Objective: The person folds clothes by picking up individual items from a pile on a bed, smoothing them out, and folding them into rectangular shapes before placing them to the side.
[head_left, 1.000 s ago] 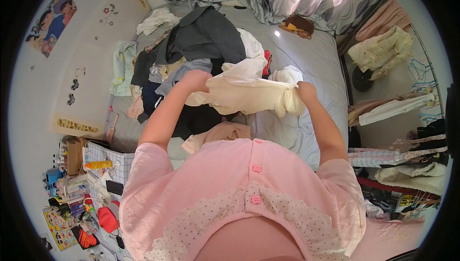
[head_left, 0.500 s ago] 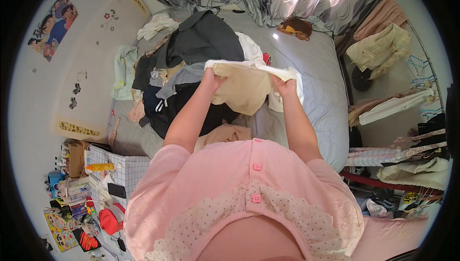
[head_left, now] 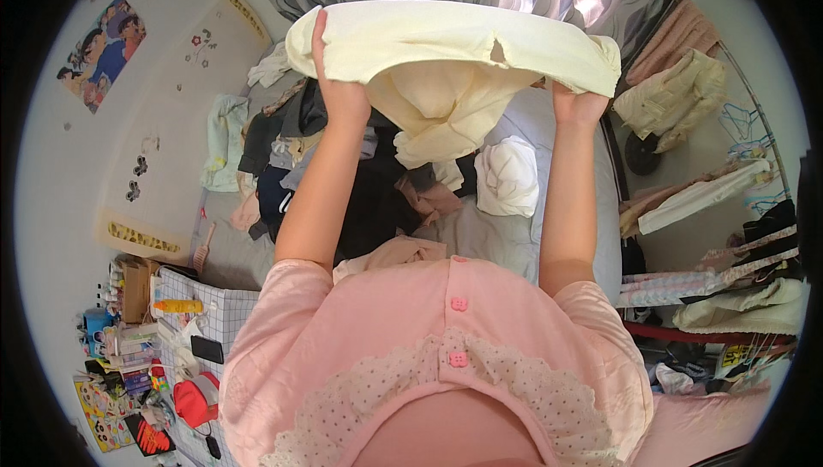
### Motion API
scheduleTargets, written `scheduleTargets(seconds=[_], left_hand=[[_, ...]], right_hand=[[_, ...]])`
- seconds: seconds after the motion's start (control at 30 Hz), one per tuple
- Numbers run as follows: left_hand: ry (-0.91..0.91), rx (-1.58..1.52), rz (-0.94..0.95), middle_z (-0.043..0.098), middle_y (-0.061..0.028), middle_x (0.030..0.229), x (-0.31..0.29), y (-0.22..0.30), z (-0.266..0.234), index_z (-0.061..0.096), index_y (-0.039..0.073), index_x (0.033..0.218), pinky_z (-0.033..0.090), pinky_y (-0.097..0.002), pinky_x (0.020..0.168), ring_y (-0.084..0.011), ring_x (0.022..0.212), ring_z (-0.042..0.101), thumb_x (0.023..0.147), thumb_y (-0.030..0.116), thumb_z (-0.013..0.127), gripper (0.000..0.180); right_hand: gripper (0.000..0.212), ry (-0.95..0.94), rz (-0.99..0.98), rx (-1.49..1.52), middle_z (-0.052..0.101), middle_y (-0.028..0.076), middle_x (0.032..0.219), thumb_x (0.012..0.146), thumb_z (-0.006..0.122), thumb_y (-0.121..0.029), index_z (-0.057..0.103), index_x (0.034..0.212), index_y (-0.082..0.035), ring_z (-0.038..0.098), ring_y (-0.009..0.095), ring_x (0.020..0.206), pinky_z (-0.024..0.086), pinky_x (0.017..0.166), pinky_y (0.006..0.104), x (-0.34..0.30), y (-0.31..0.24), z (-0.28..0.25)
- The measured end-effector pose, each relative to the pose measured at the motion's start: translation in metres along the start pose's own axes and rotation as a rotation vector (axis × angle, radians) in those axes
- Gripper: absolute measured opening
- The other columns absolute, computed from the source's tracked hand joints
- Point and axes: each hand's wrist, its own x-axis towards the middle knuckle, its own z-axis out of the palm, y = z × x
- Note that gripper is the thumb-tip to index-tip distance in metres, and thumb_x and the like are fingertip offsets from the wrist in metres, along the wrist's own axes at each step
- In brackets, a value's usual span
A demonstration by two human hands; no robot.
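Currently left hand (head_left: 345, 100) and right hand (head_left: 578, 107) both clamp the cream garment (head_left: 420, 38), one near each end; fabric spans between them, loose cloth hanging over the clothes pile (head_left: 369, 205).

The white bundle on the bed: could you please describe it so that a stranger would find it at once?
Start at the grey bed and find the dark clothes on it. Just right of them in the picture, below the cream garment in both hands, is the bundle. Unlike the dark clothes, it is bright white, compact and rounded.
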Motion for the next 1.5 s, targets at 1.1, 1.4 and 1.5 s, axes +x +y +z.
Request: scheduleTargets(seconds=[1.1, 1.4, 1.5], left_hand=[[0.011, 0.126, -0.897, 0.033, -0.0142, 0.129, -0.027, -0.185, -0.166, 0.020, 0.006, 0.131, 0.025, -0.0297, 0.096, -0.0211, 0.118, 0.031, 0.083, 0.022, 0.050, 0.059], [-0.261, 0.808, -0.817, 0.059, -0.0123, 0.090, -0.147, -0.281, -0.238, 0.054, -0.001, 0.097, 0.042, -0.0296, 0.074, -0.0194, 0.083, 0.055, 0.074, 0.026, 0.061, 0.036], [-0.200, 0.732, -0.963, 0.059, -0.0142, 0.090, -0.151, -0.251, -0.235, 0.055, 0.000, 0.097, 0.042, -0.0308, 0.075, -0.0231, 0.082, 0.056, 0.071, 0.034, 0.062, 0.043]], right_hand=[[0.064, 0.374, 0.859, -0.753, 0.036, 0.023, 0.120, 0.087, 0.039, -0.009, -0.008, 0.130, -0.010, 0.049, 0.029, 0.101, 0.042, 0.087, 0.0364, -0.036, 0.226, -0.197], [0.032, 0.372, 1.219, -1.069, 0.053, 0.011, 0.094, 0.077, 0.048, -0.010, 0.046, 0.109, -0.003, 0.054, 0.020, 0.077, 0.044, 0.060, 0.0263, -0.128, 0.245, -0.381], [0.035, 0.364, 1.304, -1.252, 0.053, 0.008, 0.096, 0.075, 0.050, -0.016, 0.046, 0.109, -0.006, 0.053, 0.020, 0.081, 0.043, 0.063, 0.0320, -0.154, 0.260, -0.365]])
